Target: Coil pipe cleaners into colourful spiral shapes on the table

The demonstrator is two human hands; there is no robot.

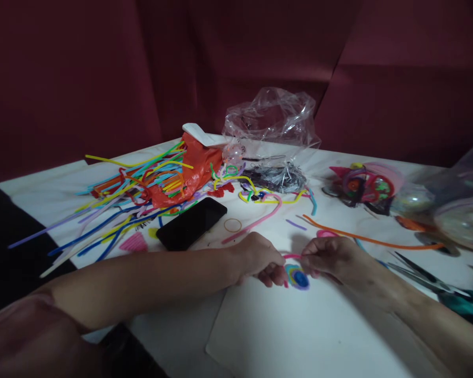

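A short pink pipe cleaner [292, 256] is stretched between my two hands above the white table. My left hand [265, 261] pinches its left end, fingers curled. My right hand [326, 256] grips the other end between thumb and fingers. Just below, between the hands, is a small coiled piece [299, 279] with a blue centre and purple, yellow and light blue rings. Whether it touches my fingers is hard to tell. A pink coil [326, 233] lies partly hidden behind my right hand.
A black phone [192, 223] and many coloured pipe cleaners [142, 184] lie left. Clear plastic bags [270, 123] stand behind. Green-handled scissors [441, 289] and an orange pipe cleaner [370, 238] are right. A pale board [299, 331] lies in front.
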